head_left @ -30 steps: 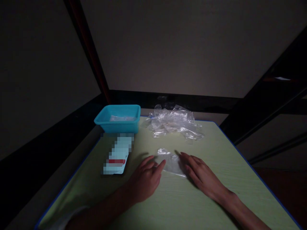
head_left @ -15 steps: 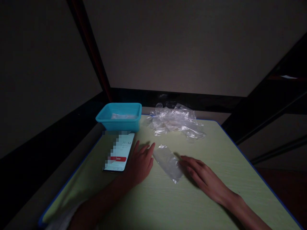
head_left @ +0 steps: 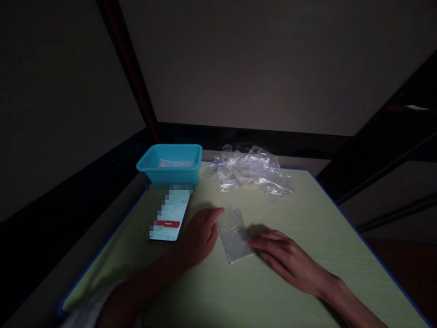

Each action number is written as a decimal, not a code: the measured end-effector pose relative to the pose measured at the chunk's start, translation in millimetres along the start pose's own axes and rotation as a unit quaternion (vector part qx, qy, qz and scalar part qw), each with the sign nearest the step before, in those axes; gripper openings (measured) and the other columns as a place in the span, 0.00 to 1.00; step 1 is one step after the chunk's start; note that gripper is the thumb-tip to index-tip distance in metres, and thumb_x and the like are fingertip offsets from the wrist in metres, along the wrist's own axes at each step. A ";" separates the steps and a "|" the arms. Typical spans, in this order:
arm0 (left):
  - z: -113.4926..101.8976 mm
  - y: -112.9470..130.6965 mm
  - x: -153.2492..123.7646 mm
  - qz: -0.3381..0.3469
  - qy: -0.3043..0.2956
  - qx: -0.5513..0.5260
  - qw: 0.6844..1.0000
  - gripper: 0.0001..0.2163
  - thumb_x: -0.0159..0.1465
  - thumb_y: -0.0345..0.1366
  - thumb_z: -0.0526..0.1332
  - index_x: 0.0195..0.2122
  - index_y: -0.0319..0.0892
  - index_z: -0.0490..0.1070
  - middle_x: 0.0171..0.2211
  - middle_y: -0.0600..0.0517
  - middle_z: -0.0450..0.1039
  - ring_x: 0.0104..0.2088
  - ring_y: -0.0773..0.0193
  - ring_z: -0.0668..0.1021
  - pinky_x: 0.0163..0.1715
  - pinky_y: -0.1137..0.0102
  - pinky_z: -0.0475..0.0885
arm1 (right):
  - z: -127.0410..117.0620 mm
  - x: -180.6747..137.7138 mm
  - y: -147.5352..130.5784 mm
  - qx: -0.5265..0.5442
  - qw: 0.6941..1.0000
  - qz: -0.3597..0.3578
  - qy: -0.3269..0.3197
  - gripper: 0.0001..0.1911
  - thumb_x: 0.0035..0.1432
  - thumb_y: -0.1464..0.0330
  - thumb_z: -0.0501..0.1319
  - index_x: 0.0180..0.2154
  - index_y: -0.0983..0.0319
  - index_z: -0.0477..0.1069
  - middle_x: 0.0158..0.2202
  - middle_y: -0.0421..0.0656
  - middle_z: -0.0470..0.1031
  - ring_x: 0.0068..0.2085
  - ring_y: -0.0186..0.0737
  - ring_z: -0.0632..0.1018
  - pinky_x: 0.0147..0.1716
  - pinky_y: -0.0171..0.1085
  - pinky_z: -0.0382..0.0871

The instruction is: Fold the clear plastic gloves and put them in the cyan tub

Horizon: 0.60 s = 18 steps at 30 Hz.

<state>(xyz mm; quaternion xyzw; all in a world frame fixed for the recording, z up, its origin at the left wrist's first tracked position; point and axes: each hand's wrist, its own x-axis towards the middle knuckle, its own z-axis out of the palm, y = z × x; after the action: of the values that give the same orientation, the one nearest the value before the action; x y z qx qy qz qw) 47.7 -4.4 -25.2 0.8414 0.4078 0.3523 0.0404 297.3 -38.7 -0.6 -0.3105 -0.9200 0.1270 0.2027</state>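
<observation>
A small clear plastic bag lies flat on the table between my two hands. Its top edge points away from me. My left hand rests by the bag's left edge, with the index finger stretched toward the upper left corner and the other fingers partly hidden. From the other side, my right hand reaches in with fingers stretched out, the fingertips touching the bag's lower right edge. Neither hand grips it. Beyond the bag is a crumpled heap of clear plastic bags.
A blue plastic basket with clear plastic inside stands at the table's back left. In front of it lies a phone with a lit screen, close to my left wrist. The pale table has a blue edge, with walls behind.
The bag has turned to lie straighter, its lower end swinging left. My left fingers have drawn in from a spread pose, and my right hand has shifted slightly left.
</observation>
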 end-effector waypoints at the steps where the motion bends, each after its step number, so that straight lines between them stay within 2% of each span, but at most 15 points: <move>1: -0.9 4.6 -0.8 0.012 -0.007 -0.012 1.000 0.16 0.59 0.23 0.49 0.47 0.39 0.65 0.40 0.46 0.74 0.41 0.60 0.76 0.43 0.65 0.72 | 0.9 0.7 0.1 -0.002 1.000 -0.017 -0.004 0.15 0.63 0.73 0.50 0.50 0.64 0.66 0.44 0.48 0.75 0.45 0.41 0.75 0.45 0.44 0.71; 6: 4.2 14.7 -5.0 0.052 -0.067 -0.036 0.996 0.10 0.59 0.23 0.53 0.37 0.40 0.69 0.34 0.49 0.75 0.35 0.62 0.76 0.37 0.68 0.72 | 8.5 3.3 2.1 -0.035 0.997 -0.065 -0.005 0.12 0.64 0.73 0.50 0.44 0.66 0.70 0.37 0.46 0.77 0.39 0.40 0.76 0.39 0.41 0.72; 10: 10.6 12.0 -7.8 0.064 -0.128 -0.044 0.989 0.06 0.58 0.24 0.57 0.32 0.40 0.71 0.32 0.50 0.74 0.34 0.62 0.75 0.36 0.69 0.71 | 11.8 3.4 3.7 -0.088 0.991 -0.103 0.002 0.11 0.64 0.73 0.52 0.44 0.66 0.70 0.38 0.44 0.78 0.39 0.39 0.77 0.40 0.40 0.72; 13: 11.8 11.5 -8.1 0.063 -0.135 -0.047 0.988 0.05 0.58 0.24 0.58 0.31 0.40 0.71 0.33 0.50 0.74 0.35 0.63 0.74 0.36 0.69 0.71 | 11.4 4.7 2.4 -0.146 0.980 -0.134 0.011 0.12 0.64 0.74 0.50 0.43 0.67 0.71 0.37 0.45 0.79 0.37 0.39 0.77 0.38 0.39 0.73; 18: 10.4 14.0 -6.9 0.064 -0.144 -0.036 0.987 0.05 0.60 0.25 0.57 0.30 0.39 0.71 0.32 0.51 0.74 0.34 0.63 0.74 0.36 0.69 0.70 | 14.2 8.3 -2.7 -0.211 0.962 -0.170 0.046 0.14 0.63 0.77 0.49 0.36 0.68 0.73 0.31 0.46 0.79 0.31 0.39 0.77 0.33 0.38 0.73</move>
<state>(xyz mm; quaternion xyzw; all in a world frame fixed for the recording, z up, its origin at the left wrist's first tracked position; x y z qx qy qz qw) 60.5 -16.4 -31.9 0.9054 0.3303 0.2444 0.1067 283.4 -37.1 -9.8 -0.1912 -0.9549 -0.1201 0.1930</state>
